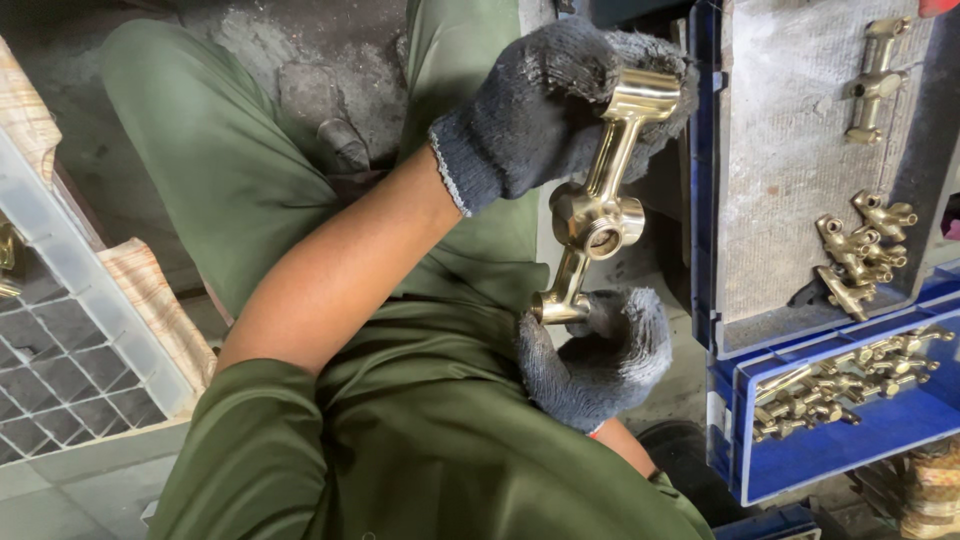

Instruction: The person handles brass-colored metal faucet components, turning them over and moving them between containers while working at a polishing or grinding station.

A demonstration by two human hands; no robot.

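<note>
Both my hands wear dark grey knit gloves and hold one shiny brass fitting, a long piece with a round hub in the middle and a tube at each end. My left hand reaches up from the lower left and is shut on the fitting's upper end. Lower down, my right hand grips the bottom end from below. The fitting hangs tilted over my lap, in front of my green trousers.
A blue crate at the right holds several small brass fittings. Above it a grey tray carries a few more brass pieces. A white lattice crate stands at the left. The concrete floor shows at the top.
</note>
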